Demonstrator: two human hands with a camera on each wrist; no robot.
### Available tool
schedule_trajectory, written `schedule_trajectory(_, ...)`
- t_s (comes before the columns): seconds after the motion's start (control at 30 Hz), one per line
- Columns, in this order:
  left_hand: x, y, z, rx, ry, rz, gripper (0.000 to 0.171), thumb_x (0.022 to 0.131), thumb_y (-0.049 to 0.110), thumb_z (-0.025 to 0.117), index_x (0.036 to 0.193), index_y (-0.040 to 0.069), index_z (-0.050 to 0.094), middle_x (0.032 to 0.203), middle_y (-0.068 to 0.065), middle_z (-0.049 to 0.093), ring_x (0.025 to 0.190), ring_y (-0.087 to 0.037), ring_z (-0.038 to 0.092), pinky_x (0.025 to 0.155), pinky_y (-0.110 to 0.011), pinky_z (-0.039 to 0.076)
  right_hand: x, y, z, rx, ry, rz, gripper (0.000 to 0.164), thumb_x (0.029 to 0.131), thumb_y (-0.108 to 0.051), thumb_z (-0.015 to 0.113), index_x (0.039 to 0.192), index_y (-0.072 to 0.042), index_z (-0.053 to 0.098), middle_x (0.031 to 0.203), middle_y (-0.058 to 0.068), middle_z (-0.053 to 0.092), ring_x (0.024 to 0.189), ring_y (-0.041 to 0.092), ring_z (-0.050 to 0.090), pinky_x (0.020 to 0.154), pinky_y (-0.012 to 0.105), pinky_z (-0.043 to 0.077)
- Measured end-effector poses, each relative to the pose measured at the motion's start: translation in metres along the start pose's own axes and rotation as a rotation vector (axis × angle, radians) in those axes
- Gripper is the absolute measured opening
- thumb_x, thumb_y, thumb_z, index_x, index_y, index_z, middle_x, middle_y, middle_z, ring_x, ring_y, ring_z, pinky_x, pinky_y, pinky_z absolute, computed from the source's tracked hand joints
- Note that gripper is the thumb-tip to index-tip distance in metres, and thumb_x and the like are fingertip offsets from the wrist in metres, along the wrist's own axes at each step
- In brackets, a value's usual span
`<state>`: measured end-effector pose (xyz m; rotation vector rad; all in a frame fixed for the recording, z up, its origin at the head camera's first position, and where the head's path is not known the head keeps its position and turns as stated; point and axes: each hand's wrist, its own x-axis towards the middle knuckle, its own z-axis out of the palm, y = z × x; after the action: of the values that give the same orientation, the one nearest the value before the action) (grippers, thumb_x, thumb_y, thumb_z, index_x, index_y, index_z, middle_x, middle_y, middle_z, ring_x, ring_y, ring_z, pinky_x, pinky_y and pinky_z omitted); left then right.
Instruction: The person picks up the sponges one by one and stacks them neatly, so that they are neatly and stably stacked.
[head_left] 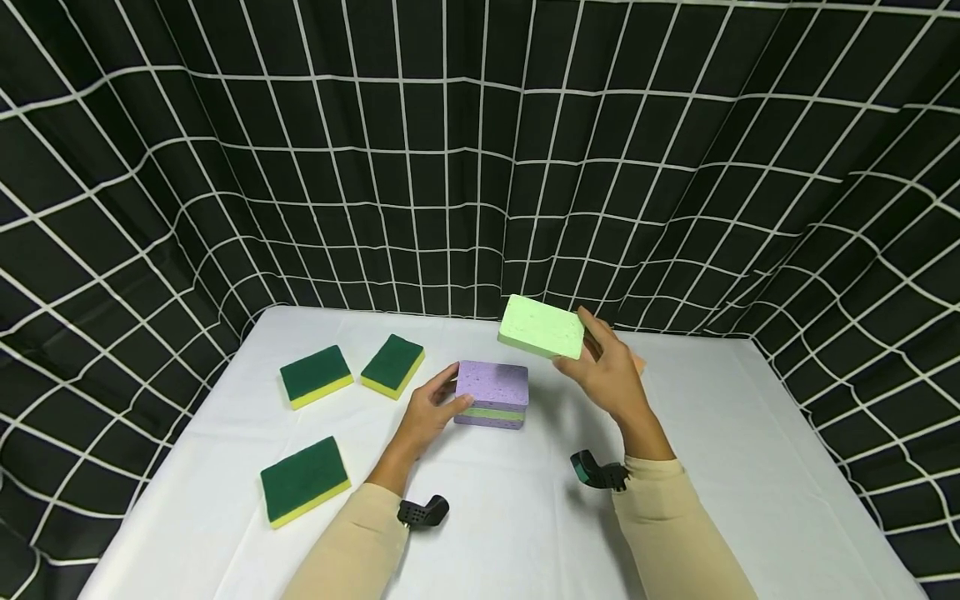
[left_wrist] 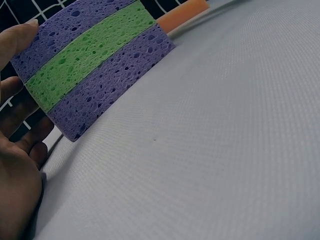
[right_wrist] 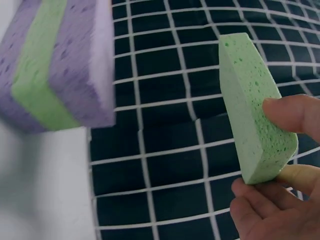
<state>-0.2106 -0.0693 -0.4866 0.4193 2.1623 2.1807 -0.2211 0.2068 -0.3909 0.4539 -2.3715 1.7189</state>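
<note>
A light green sponge is held up above the table by my right hand, which pinches one end between thumb and fingers. In the right wrist view the thumb lies on one face of this green sponge, fingers on the other side. Lower and to the left stands a stack of sponges, purple on top and bottom with green between. My left hand holds the stack's left end, its thumb at the near corner. The left wrist view shows the thumb on the upper purple sponge; some fingers are partly hidden behind.
Three green-and-yellow scouring sponges lie on the left: one at the back, one nearer the stack, one toward the front. An orange sponge is mostly hidden behind my right hand. Black grid-patterned curtain surrounds the white-covered table.
</note>
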Motion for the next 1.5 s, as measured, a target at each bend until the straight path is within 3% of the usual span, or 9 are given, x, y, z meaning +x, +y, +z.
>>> schedule_trajectory(0.23,0.0,-0.002,0.0,-0.016,-0.002,-0.001,0.065,0.089,0.008,0.071,0.144,-0.004,0.039,0.137,-0.025,0.047,0.126,-0.04,0.044,0.107,-0.048,0.032,-0.003,-0.015,0.004,-0.013,-0.025,-0.096,0.083,0.079,0.01,0.072,0.148,0.006,0.026,0.144,0.019,0.033,0.135,0.029,0.033,0.111,0.041,0.025)
schedule_trajectory(0.5,0.001,-0.004,-0.001,-0.016,-0.012,0.002,0.066,0.089,0.008,0.071,0.144,-0.006,0.038,0.134,-0.028,0.048,0.124,-0.042,0.044,0.105,-0.051,0.033,-0.009,-0.044,0.017,-0.024,-0.075,-0.086,0.079,0.077,0.017,0.068,0.144,0.016,0.025,0.144,0.028,0.033,0.135,0.037,0.032,0.109,0.044,0.028)
schedule_trajectory(0.6,0.001,-0.003,-0.002,-0.018,-0.016,-0.002,0.067,0.089,0.008,0.071,0.145,-0.005,0.037,0.136,-0.027,0.047,0.125,-0.041,0.043,0.106,-0.05,0.032,-0.01,-0.045,0.024,-0.038,-0.097,-0.068,0.078,0.078,0.016,0.069,0.143,0.015,0.027,0.145,0.027,0.033,0.136,0.035,0.03,0.109,0.044,0.028)
schedule_trajectory(0.97,-0.001,0.0,-0.001,-0.01,-0.006,-0.01,0.067,0.087,0.009,0.072,0.144,-0.003,0.039,0.139,-0.023,0.045,0.127,-0.039,0.043,0.106,-0.048,0.032,-0.014,-0.032,0.043,-0.085,-0.158,0.006,0.077,0.08,0.009,0.071,0.145,0.011,0.03,0.144,0.025,0.036,0.133,0.036,0.035,0.109,0.039,0.029)
schedule_trajectory(1.3,-0.002,0.003,0.0,0.039,0.008,0.027,0.066,0.086,0.008,0.073,0.142,-0.005,0.041,0.135,-0.021,0.051,0.124,-0.034,0.046,0.108,-0.048,0.029,-0.016,-0.02,0.052,-0.113,-0.199,0.007,0.076,0.079,0.01,0.07,0.144,0.012,0.03,0.143,0.027,0.037,0.134,0.038,0.034,0.108,0.05,0.027)
schedule_trajectory(1.5,-0.002,0.003,-0.001,0.056,0.008,0.027,0.066,0.086,0.009,0.073,0.142,-0.004,0.042,0.138,-0.019,0.049,0.125,-0.032,0.046,0.108,-0.046,0.031,-0.013,0.015,0.056,-0.119,-0.199,0.017,0.081,0.078,0.008,0.072,0.147,0.006,0.03,0.145,0.023,0.037,0.136,0.033,0.032,0.109,0.048,0.027)
